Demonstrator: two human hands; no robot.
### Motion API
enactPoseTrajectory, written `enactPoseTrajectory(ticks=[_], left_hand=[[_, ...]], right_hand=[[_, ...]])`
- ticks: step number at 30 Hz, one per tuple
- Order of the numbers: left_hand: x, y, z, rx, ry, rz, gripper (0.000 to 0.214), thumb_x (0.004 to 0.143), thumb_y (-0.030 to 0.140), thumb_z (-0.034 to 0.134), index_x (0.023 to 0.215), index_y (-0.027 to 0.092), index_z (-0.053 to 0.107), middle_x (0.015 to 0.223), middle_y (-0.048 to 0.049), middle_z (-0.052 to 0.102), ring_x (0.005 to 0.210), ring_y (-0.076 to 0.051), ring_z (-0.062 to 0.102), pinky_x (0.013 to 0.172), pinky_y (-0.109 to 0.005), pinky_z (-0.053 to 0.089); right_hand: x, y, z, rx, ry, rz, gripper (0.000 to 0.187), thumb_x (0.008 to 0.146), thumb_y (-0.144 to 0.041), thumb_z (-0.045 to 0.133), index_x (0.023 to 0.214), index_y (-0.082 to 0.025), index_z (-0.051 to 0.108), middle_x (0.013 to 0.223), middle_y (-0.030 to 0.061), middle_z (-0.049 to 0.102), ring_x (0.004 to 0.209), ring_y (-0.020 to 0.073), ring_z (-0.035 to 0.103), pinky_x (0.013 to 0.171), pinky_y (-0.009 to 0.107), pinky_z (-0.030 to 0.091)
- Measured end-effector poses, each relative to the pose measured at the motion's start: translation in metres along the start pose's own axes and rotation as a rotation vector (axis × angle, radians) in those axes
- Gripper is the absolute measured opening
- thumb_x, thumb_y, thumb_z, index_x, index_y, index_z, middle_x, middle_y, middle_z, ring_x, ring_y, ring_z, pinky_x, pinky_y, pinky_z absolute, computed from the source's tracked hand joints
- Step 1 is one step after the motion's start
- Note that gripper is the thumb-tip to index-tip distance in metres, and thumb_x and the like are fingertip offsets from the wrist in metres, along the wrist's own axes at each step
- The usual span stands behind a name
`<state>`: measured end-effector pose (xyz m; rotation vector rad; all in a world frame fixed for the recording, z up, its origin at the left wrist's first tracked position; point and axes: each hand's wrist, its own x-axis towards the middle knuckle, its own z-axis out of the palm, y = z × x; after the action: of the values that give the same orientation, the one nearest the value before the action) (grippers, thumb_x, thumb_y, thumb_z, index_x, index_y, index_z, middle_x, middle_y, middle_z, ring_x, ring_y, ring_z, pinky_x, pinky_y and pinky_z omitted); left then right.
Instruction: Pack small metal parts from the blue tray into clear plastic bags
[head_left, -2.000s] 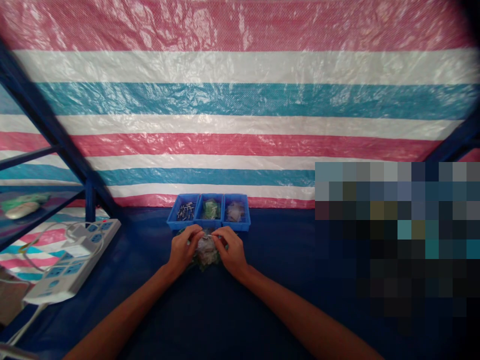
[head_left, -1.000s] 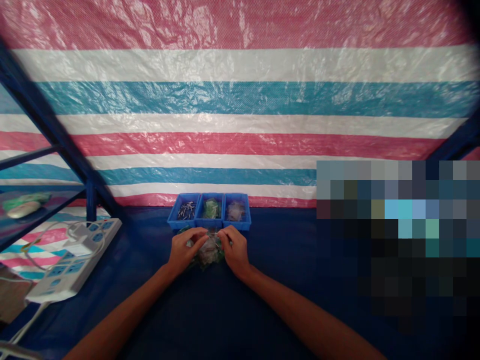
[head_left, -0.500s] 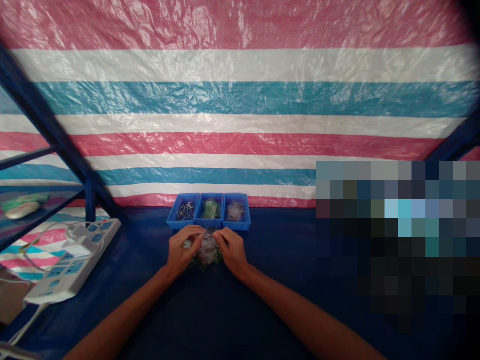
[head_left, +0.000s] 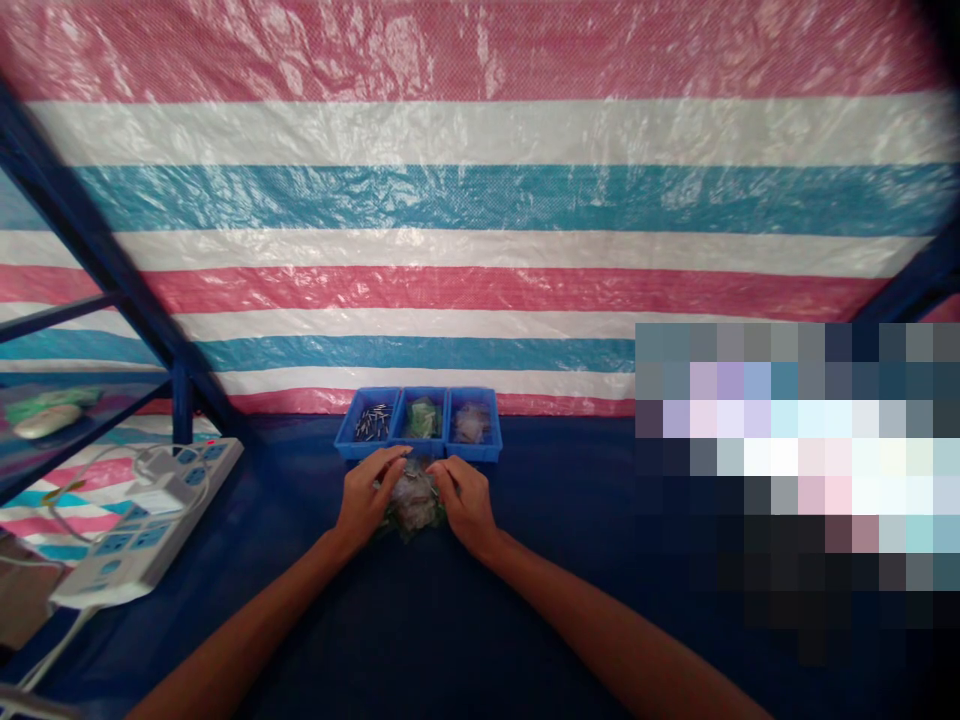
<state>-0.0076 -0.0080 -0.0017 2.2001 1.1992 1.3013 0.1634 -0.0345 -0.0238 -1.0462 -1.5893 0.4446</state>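
Note:
A crumpled heap of clear plastic bags, with some green in it, lies on the dark blue tabletop between my hands. My left hand is at the heap's left side, thumb and fingers bent towards each other near its top. Something tiny and pale may be at its fingertips, too small to name. On the other side my right hand has its fingers curled and pinched at the heap's upper right edge. What lies inside that pinch is hidden. Just beyond my fingers stands a blue three-part tray.
The tray's left part holds small metal pins, the middle a green bagged bundle, the right clear packets. A white power strip with cables lies left. Striped sheeting rises behind; the right side is pixelated.
My left hand has shifted slightly right, its fingertips lifting a little, and more of the plastic heap shows between the hands. My right hand has barely moved.

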Motion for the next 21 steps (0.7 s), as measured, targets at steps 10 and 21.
enactPoseTrajectory(ticks=[10,21], left_hand=[[0.0001,-0.0029,0.0019,0.023,0.006,-0.016,0.025,0.086,0.032,0.053,0.104,0.019,0.063,0.087,-0.0033,0.067,0.076,-0.015,0.062,0.072,-0.025,0.048],[-0.001,-0.0032,0.0023,0.031,-0.05,-0.051,0.026,0.087,0.033,0.052,0.107,0.018,0.058,0.064,0.0031,0.06,0.06,-0.012,0.059,0.065,-0.022,0.046]], right_hand=[[-0.0003,0.0016,0.0005,0.025,0.026,0.017,0.025,0.093,-0.026,0.04,0.086,-0.017,0.063,0.076,0.0033,0.062,0.071,0.0146,0.056,0.067,0.025,0.04],[-0.0007,0.0019,0.003,0.042,-0.013,-0.082,0.02,0.09,-0.026,0.047,0.095,-0.019,0.065,0.08,0.0043,0.062,0.07,0.0143,0.057,0.067,0.026,0.044]])
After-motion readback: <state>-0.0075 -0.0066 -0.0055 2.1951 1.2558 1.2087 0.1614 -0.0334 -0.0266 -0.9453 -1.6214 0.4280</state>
